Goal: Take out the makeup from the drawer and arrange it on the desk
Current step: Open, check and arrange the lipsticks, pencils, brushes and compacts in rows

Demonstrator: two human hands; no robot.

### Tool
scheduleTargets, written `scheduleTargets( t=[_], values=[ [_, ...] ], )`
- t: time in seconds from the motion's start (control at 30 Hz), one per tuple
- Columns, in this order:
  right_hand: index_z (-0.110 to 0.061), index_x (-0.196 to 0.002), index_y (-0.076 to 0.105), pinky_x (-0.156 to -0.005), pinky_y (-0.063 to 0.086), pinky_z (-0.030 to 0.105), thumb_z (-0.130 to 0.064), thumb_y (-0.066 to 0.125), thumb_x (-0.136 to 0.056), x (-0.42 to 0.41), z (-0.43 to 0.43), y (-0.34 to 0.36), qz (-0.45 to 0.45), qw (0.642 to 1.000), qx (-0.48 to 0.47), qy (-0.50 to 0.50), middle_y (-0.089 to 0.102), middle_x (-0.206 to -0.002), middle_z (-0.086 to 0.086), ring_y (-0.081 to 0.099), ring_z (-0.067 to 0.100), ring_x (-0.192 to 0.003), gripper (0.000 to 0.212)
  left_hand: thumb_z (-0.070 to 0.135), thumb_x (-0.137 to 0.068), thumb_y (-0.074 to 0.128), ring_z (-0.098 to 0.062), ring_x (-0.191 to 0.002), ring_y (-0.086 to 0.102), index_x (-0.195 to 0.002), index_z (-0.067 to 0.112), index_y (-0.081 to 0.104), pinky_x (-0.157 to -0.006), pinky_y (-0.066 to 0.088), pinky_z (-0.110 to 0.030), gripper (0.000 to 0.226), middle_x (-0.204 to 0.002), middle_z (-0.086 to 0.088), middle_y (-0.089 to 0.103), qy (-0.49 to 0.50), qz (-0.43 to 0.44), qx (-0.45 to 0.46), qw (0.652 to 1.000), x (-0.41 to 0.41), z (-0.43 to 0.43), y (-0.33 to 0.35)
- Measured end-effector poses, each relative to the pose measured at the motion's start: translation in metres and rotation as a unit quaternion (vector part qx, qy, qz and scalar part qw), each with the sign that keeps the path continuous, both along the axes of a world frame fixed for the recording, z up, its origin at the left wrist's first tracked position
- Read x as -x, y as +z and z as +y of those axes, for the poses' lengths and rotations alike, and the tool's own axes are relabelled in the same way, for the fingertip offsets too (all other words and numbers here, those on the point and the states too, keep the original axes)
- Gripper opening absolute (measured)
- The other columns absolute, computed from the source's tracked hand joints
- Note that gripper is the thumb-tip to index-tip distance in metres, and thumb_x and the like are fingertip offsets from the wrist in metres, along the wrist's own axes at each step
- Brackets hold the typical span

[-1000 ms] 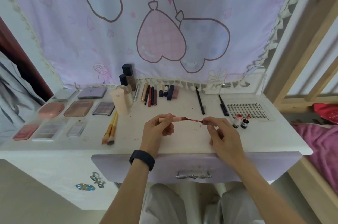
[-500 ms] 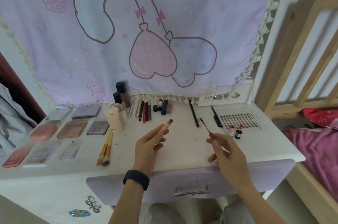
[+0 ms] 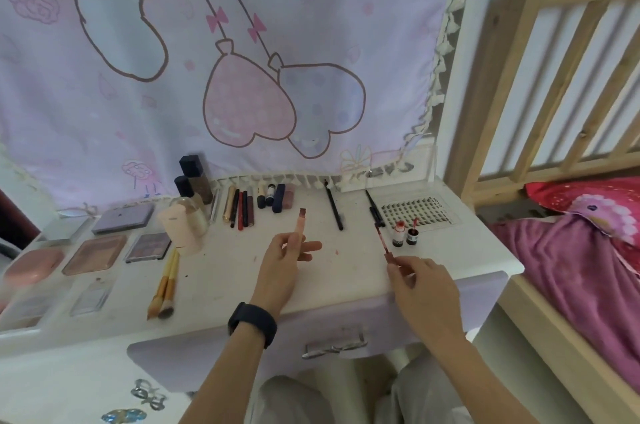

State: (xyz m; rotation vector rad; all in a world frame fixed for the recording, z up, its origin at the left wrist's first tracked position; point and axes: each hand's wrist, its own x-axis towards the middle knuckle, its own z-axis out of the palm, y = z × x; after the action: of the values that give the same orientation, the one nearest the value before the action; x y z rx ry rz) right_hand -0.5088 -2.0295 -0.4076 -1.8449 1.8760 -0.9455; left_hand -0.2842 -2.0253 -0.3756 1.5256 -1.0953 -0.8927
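My left hand (image 3: pixel 284 264) holds a pink lip-gloss tube (image 3: pixel 300 223) upright over the middle of the white desk (image 3: pixel 346 271), open end up. My right hand (image 3: pixel 420 281) pinches the red applicator wand (image 3: pixel 382 240), tip pointing up and away, above the desk's right front. The two parts are well apart. Makeup lies in rows on the desk: palettes (image 3: pixel 95 254) at left, two brushes (image 3: pixel 165 285), pencils and lipsticks (image 3: pixel 239 207) at the back, two small red-capped bottles (image 3: pixel 404 233) at right. The lilac drawer (image 3: pixel 311 344) below the desk front is closed.
A pink bottle (image 3: pixel 180 228) and dark bottles (image 3: pixel 194 177) stand at the back left. Two black pencils (image 3: pixel 334 207) and a lash tray (image 3: pixel 414 210) lie at the right back. A pastel cloth hangs behind. A wooden bed with pink bedding (image 3: pixel 571 271) adjoins the right.
The wand was pulled out of the tube and my hands moved apart; the tube now stands upright in my left hand. The view tilted upward.
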Motion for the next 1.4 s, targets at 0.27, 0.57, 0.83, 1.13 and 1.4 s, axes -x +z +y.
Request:
scheduleTargets(
  t=[0.27, 0.57, 0.83, 1.13, 1.4],
  values=[
    [-0.024, -0.108, 0.071, -0.077, 0.039, 0.024, -0.044, 0.049, -0.100, -0.002, -0.009, 0.007, 0.058, 0.998, 0.007, -0.015, 0.064, -0.092, -0.008, 0.051, 0.012, -0.086, 0.031, 0.056, -0.098, 0.046, -0.009, -0.092, 0.060, -0.100, 0.025, 0.059, -0.072, 0.041, -0.019, 0.034, -0.102, 0.009, 0.069, -0.015, -0.071, -0.031, 0.997, 0.035, -0.001, 0.005],
    [-0.016, -0.110, 0.069, -0.079, 0.039, 0.026, -0.041, 0.055, -0.099, 0.003, -0.010, 0.012, 0.057, 0.998, 0.029, -0.012, 0.062, -0.091, -0.004, 0.049, 0.013, -0.084, 0.031, 0.042, -0.089, 0.062, -0.014, -0.084, 0.068, -0.068, 0.027, 0.070, -0.080, 0.054, -0.033, 0.027, -0.081, 0.009, 0.073, -0.064, -0.199, -0.125, 0.970, 0.065, -0.014, 0.018],
    [-0.021, -0.120, 0.068, -0.081, 0.036, 0.020, -0.043, 0.059, -0.096, 0.016, -0.008, 0.000, 0.026, 0.998, 0.044, 0.021, 0.065, -0.108, -0.005, 0.051, 0.010, -0.092, 0.034, 0.041, -0.086, 0.065, -0.020, -0.070, 0.068, -0.042, 0.024, 0.065, -0.063, 0.052, -0.029, 0.047, -0.074, 0.000, 0.075, -0.067, -0.223, -0.151, 0.961, 0.090, -0.026, 0.017],
    [-0.021, -0.105, 0.074, -0.078, 0.038, 0.015, -0.037, 0.065, -0.095, 0.024, -0.017, -0.016, -0.008, 0.994, 0.096, 0.044, 0.066, -0.095, -0.009, 0.053, 0.008, -0.086, 0.020, 0.044, -0.085, 0.066, -0.019, -0.074, 0.071, -0.057, 0.020, 0.075, -0.057, 0.049, -0.025, 0.038, -0.067, 0.006, 0.074, -0.065, -0.230, -0.147, 0.960, 0.093, -0.032, 0.013],
    [-0.019, -0.105, 0.075, -0.076, 0.041, 0.018, -0.032, 0.071, -0.092, 0.027, -0.018, -0.022, -0.021, 0.991, 0.122, 0.055, 0.068, -0.094, -0.007, 0.054, 0.010, -0.085, 0.019, 0.052, -0.083, 0.067, -0.015, -0.074, 0.071, -0.064, 0.021, 0.076, -0.075, 0.059, -0.035, 0.037, -0.069, 0.006, 0.074, -0.079, -0.231, -0.143, 0.959, 0.102, -0.038, 0.007]
  ],
)
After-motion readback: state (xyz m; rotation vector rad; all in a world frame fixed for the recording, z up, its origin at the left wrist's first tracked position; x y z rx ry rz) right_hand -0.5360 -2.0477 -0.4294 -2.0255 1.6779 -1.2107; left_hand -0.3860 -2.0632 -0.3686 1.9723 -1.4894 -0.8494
